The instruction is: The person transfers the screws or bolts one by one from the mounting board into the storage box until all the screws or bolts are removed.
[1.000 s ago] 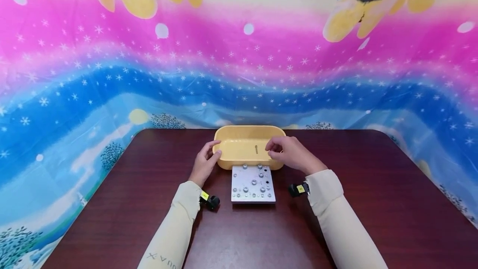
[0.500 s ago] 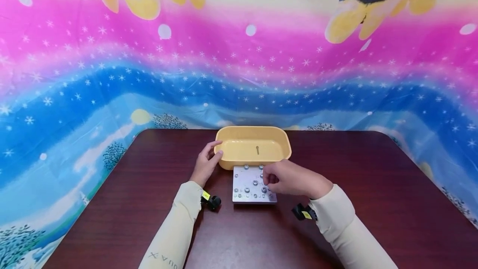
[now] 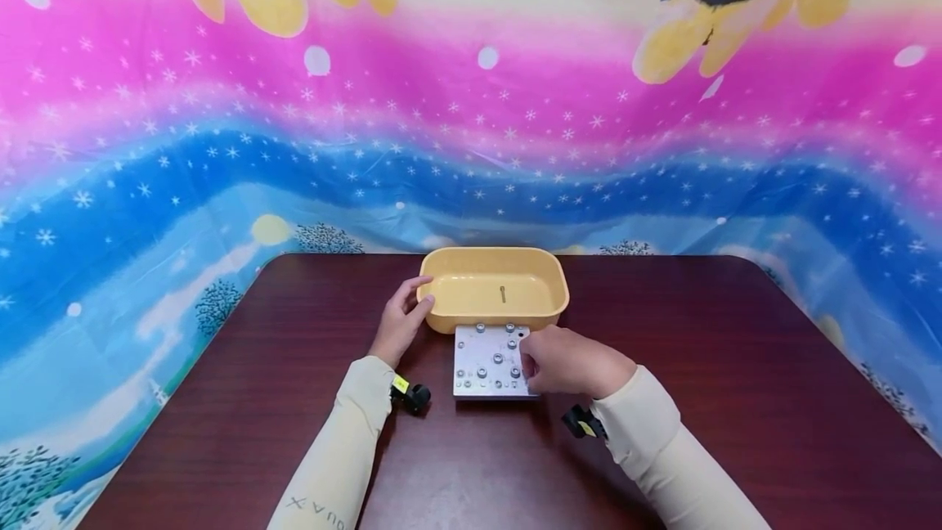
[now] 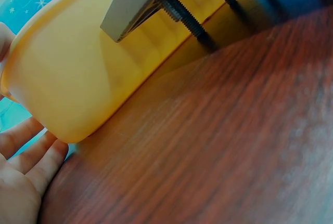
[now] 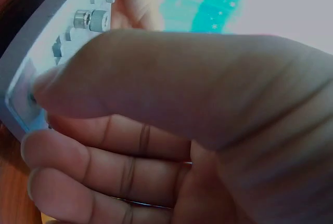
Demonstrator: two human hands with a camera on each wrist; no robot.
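At the left end of the yellow plastic bin [image 3: 449, 321], my left hand [image 3: 400, 325] grips the rim; its lower fingers [image 4: 44, 161] lie near the outer wall. A metal plate [image 3: 471, 357] with several socket head screws [image 3: 497, 359] stands in front of the bin. My right hand [image 3: 574, 360] is at the plate's right edge, thumb and forefinger pinched together over its top. Between those fingertips a small dark bit of a screw [image 5: 33, 98] shows; the rest is hidden. One loose screw [image 3: 504, 294] lies inside the bin.
Threaded screw shanks [image 4: 190, 21] stick out beneath the plate, above the dark wooden table [image 3: 309, 415]. A printed cloth [image 3: 471, 145] hangs behind the table. Each wrist carries a small black camera [image 3: 417, 399].
My right hand has come out of the bin toward me, to the plate's right edge, and its fingertips are now lower on it. The left hand stays at the bin.
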